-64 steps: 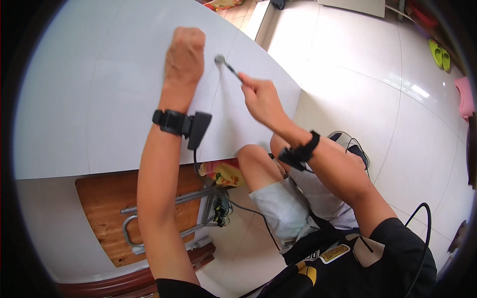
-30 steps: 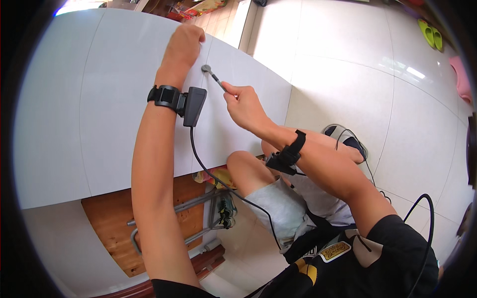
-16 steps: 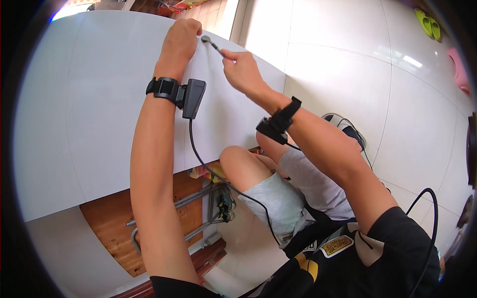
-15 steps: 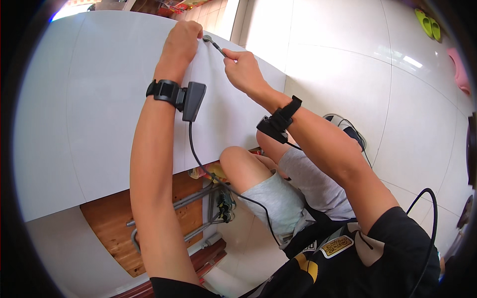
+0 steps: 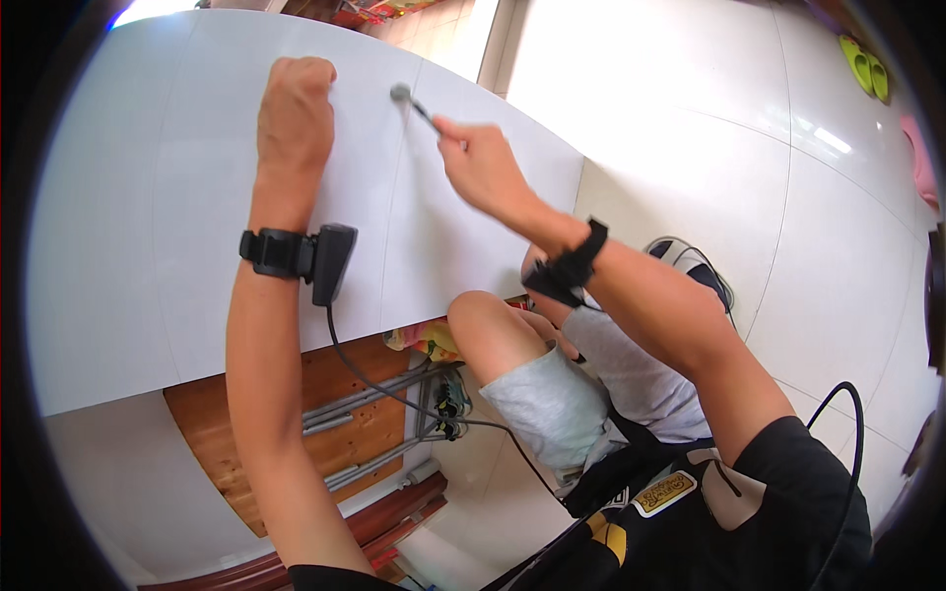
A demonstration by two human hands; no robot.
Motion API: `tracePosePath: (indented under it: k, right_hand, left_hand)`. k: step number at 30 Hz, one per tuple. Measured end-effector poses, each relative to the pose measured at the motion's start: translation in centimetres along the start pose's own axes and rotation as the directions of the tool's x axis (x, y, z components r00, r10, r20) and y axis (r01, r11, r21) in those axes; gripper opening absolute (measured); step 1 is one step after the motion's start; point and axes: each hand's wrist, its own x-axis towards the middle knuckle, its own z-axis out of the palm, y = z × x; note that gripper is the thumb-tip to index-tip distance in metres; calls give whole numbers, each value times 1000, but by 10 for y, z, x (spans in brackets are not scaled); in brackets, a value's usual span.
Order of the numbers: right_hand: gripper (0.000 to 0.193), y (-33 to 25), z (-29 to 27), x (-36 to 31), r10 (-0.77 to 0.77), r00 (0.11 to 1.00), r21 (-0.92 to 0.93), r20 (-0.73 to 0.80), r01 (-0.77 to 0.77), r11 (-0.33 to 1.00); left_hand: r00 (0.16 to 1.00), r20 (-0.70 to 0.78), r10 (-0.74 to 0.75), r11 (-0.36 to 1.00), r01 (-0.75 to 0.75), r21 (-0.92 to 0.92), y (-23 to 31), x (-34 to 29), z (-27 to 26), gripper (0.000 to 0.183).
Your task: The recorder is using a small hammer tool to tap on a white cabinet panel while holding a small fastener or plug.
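Note:
My right hand (image 5: 483, 169) is closed around a thin dark handle, thumb laid along it. At its far end is a small round grey head (image 5: 400, 93), so it is a slim tool of a kind I cannot make out. This head is over the white tabletop (image 5: 217, 197), close to a thin seam; whether it touches is unclear. To its left, my left hand (image 5: 298, 116) is closed with the fingers curled in, back of the hand up. Whatever lies within those fingers, if anything, is hidden.
Black devices are strapped to my left wrist (image 5: 330, 264) and right wrist (image 5: 562, 276), with a dark cable (image 5: 394, 396) crossing my lap. Below the table's near edge are a wooden board (image 5: 232, 433) and grey metal tubes. Green clogs (image 5: 863, 69) stand on the tiled floor (image 5: 680, 128).
My left hand has moved left and slightly nearer, away from the tool's head. The right hand has come slightly nearer with the tool. The whole view has shifted a little.

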Motion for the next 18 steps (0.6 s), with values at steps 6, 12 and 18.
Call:
tracePosePath:
  k: [6,12,18]
  right_hand:
    - [37,3,17,-41,-62,991,-26,122,65,998]
    - [33,-49,20,3,-53,996,18,76,52,999]
    - [34,-9,28,-58,-78,978,-73,192,93,993]
  left_hand:
    - [989,146,-36,991,53,-119,9,-33,-5,10]
    - [987,-133,90,996,-89,11,-17,1,-22,14]
    - [983,185,-10,996,26,-83,-18,-33,-14,13]
